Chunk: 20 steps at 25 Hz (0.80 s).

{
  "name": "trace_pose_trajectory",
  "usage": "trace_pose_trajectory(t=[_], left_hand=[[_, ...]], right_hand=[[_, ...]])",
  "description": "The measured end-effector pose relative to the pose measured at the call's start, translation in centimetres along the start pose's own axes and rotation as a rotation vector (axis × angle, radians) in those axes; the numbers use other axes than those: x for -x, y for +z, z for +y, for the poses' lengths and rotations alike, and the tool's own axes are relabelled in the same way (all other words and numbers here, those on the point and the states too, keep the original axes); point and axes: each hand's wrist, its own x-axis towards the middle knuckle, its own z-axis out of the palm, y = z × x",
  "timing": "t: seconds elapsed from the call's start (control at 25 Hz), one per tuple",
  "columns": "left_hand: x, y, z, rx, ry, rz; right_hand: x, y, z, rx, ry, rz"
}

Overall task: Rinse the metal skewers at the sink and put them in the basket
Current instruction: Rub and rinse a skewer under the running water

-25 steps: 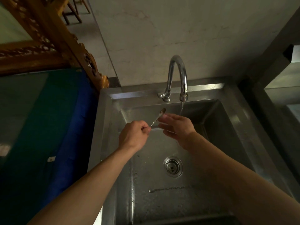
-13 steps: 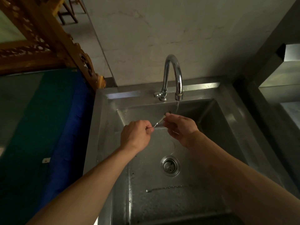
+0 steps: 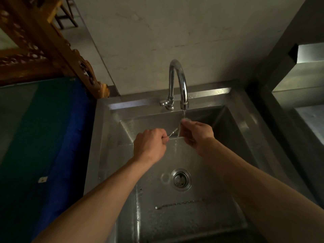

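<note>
A thin metal skewer (image 3: 173, 132) runs between both hands under the running tap (image 3: 177, 85). My left hand (image 3: 150, 146) is closed on its near end. My right hand (image 3: 197, 134) pinches its far end right below the spout, where water falls onto the fingers. A second, twisted skewer (image 3: 179, 204) lies flat on the bottom of the steel sink (image 3: 245, 130), near the front. No basket is in view.
The drain (image 3: 181, 179) sits in the middle of the basin floor. A blue and green cloth-covered surface (image 3: 45, 137) lies left of the sink, below a carved wooden frame (image 3: 52, 55). A steel counter (image 3: 305, 102) stands at the right.
My right hand has closed on the skewer's far end and lifted it up to the spout, into the stream. The left hand has kept its hold.
</note>
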Motion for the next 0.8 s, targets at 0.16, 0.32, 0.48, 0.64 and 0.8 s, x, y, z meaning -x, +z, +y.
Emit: trace_pose_trajectory(t=[0.16,0.32,0.48,0.64,0.8], left_hand=[[-0.25,0.09,0.15,-0.006,0.004,-0.001],[-0.26,0.21,0.13,-0.016,0.01,0.008],[-0.12,0.34,-0.04,-0.015,0.01,0.002],[-0.21,0.4,-0.08,-0.019,0.008,0.006],[-0.33,0.31,-0.18,-0.01,0.01,-0.005]], right_hand=[[-0.1,0.07,0.04,0.059,-0.035,-0.016],[0.01,0.07,-0.2,0.058,-0.048,0.002],[0.1,0.1,-0.01,0.075,-0.039,-0.012],[-0.03,0.23,-0.07,0.075,-0.04,-0.013],[-0.05,0.37,-0.06,0.049,-0.031,0.006]])
